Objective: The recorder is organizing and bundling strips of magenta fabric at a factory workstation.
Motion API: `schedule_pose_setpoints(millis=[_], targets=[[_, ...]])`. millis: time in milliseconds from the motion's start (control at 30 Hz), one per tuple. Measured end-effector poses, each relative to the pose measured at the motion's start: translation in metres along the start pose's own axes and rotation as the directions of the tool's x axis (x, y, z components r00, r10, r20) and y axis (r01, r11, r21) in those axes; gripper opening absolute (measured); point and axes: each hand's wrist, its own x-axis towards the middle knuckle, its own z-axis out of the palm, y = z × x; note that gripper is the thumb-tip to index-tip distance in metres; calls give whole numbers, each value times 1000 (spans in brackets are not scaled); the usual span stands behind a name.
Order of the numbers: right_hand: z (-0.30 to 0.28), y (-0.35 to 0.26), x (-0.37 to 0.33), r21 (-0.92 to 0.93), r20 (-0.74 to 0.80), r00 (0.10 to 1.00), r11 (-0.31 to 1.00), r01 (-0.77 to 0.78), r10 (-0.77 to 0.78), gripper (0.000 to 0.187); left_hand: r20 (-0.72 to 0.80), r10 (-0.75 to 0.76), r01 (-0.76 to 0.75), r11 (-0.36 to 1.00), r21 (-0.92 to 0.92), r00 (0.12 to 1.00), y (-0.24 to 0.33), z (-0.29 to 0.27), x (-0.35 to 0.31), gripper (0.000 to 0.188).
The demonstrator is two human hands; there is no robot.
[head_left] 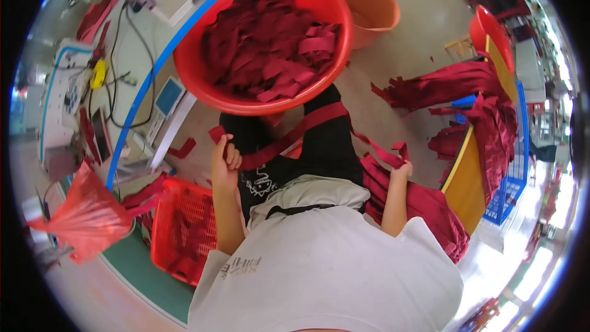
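A long dark-red fabric strip (292,138) stretches across my lap, over the black trousers. One end is pinched in my left hand (227,158), with a short piece sticking up past the fingers. Beyond my right knee the strip runs down to my right hand (401,171), whose fingers are closed around its other part. In front of my knees stands a big red basin (264,109) heaped with loose cut strips (264,43) of the same cloth. Close beside my right forearm lies a bundle of long dark-red strips (418,206).
At left is a blue-edged work table (138,95) with cables and a machine. A red plastic basket (169,233) sits by my left side, near a red bag (86,215). More strips drape over a yellow board (461,178) beside a blue crate (507,193). Orange buckets (372,9) stand behind the basin.
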Motion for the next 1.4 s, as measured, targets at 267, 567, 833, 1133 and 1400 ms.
schedule_pose_setpoints(millis=[267, 567, 833, 1133, 1400], targets=[[27, 16, -200, -178, 893, 327, 423, 888, -310, 19, 75, -178, 161, 968, 192, 981, -5, -19, 33, 20], [-204, -211, -250, -845, 529, 399, -505, 173, -749, 75, 80, -502, 357, 709, 608, 861, -50, -38, 119, 20], [-239, -264, -165, -543, 752, 570, -801, 251, -331, 115, 155, -578, 428, 734, 527, 801, -40, -40, 108, 19], [-199, -301, -151, -403, 835, 550, -708, 579, -26, 83, 115, -387, 281, 814, 508, 915, -53, -28, 91, 19], [-211, -291, -157, -402, 915, 280, -591, 700, -291, 38, 40, -333, 244, 760, 603, 942, -63, -21, 94, 17]])
